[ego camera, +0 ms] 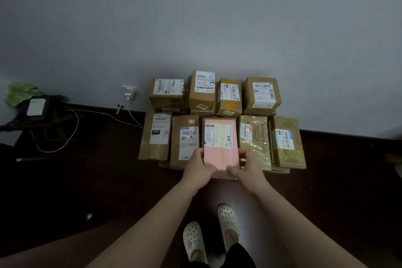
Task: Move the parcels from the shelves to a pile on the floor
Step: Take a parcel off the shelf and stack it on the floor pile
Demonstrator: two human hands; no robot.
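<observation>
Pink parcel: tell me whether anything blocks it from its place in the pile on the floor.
Nothing visible does. The pink parcel, gripped at its near end by the left hand and right hand, already lies in the front row, between a brown parcel and a plastic-wrapped parcel. What is under it is hidden.

Your left hand (pixel 199 164) and right hand (pixel 247 166) hide the near corners of the pink parcel (pixel 220 154); its label (pixel 217 135) is too small to read.

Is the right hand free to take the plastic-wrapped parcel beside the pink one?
Not yet, probably: the right hand and left hand grip the pink parcel. The plastic-wrapped parcel lies beside it, top uncovered, likely reachable once released.
</observation>
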